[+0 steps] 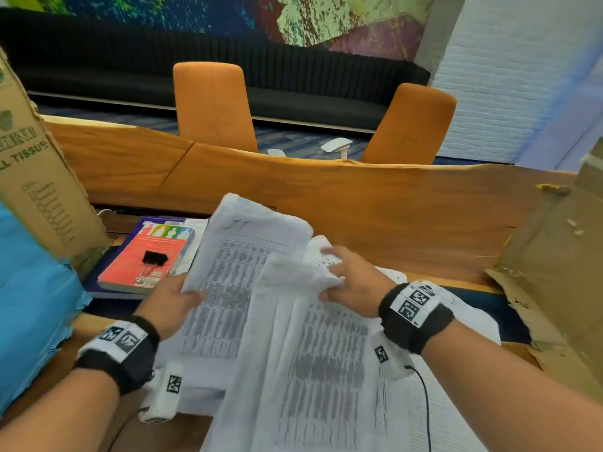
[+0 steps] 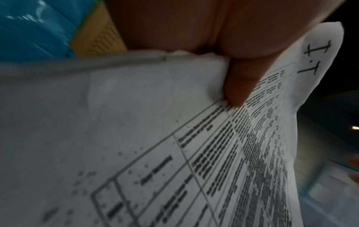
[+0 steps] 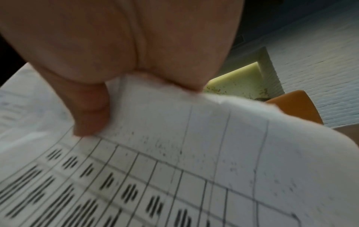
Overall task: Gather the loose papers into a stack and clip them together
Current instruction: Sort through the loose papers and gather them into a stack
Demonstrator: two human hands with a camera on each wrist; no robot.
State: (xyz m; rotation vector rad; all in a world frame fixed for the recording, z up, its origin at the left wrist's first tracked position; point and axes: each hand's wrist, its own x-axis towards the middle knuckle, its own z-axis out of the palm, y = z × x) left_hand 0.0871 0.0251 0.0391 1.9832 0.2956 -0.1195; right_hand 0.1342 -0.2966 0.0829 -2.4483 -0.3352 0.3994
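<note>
Papers (image 1: 248, 275) apparently in both hands

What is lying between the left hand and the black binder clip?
In the head view, only the red book cover lies between the left hand and the binder clip, which rests on that book.

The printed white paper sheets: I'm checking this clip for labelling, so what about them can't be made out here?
- Table text on the printed white paper sheets: blurred in all three views.
- Sheet count: overlapping pages hide it.
- Left hand fingers: behind its sheet in the head view; only the thumb shows at the wrist.
- Right hand fingertips: buried in crumpled paper.
- Black binder clip: jaws too small to judge.
</note>
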